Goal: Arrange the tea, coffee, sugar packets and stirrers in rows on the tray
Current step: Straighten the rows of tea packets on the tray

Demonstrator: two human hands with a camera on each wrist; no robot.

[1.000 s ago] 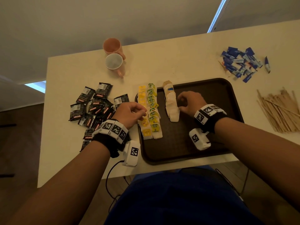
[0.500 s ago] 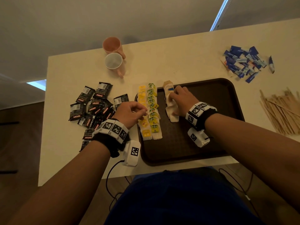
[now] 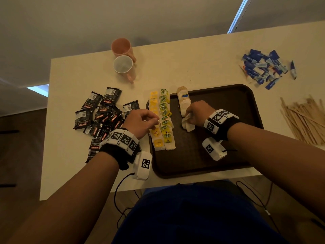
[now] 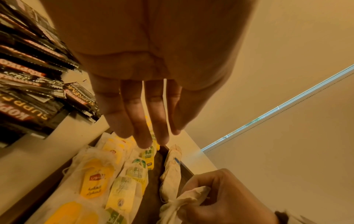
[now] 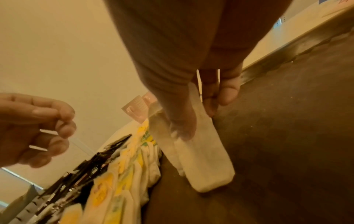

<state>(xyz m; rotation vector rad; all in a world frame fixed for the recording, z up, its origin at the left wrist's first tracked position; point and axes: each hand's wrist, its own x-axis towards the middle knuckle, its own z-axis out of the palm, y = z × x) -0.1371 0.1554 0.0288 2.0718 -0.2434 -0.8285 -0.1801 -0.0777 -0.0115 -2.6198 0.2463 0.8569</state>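
Stirrers (image 3: 306, 120) cut off at rt edge; coffee packets (image 3: 100, 113) partly under L wristband (image 3: 121, 140).

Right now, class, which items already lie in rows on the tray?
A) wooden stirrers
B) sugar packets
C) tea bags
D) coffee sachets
C: the tea bags lie in rows on the tray, while the coffee sachets, sugar packets and stirrers lie in loose heaps on the table beside it.

Black coffee packets (image 3: 103, 117) read "KOPIKO"; green tea-bag tags (image 3: 165, 123) read "Alokozay"; yellow tags (image 4: 93, 183) carry Arabic script.
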